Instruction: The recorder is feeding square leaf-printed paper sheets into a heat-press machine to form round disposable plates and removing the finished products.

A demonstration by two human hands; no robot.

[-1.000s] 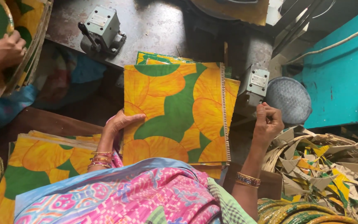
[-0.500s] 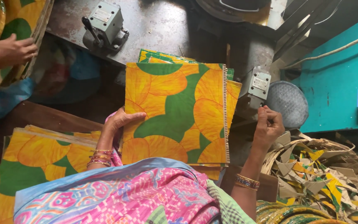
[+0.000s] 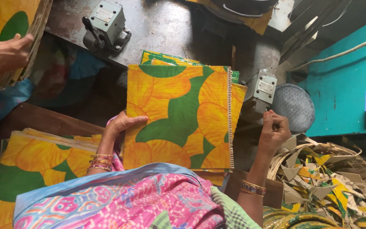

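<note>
Notebook (image 3: 178, 114) in yellow and green, centre frame, atop a stack. Left hand (image 3: 121, 126) at nine o'clock, fingers spread flat on cover. Right hand (image 3: 274, 133) at three o'clock, curled shut near grey metal machine (image 3: 262, 91); contents impossible to tell.

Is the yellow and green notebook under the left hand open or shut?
Shut: the notebook shows its cover only, spiral binding along its right edge, left hand at its left edge.

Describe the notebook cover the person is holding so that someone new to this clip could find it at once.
Start at the dark metal worktable in the middle of the head view. On its near edge, the left hand steadies a square yellow-and-green cover. Unlike the loose covers stacked beside it, it has a white spiral binding on its right edge.
</note>
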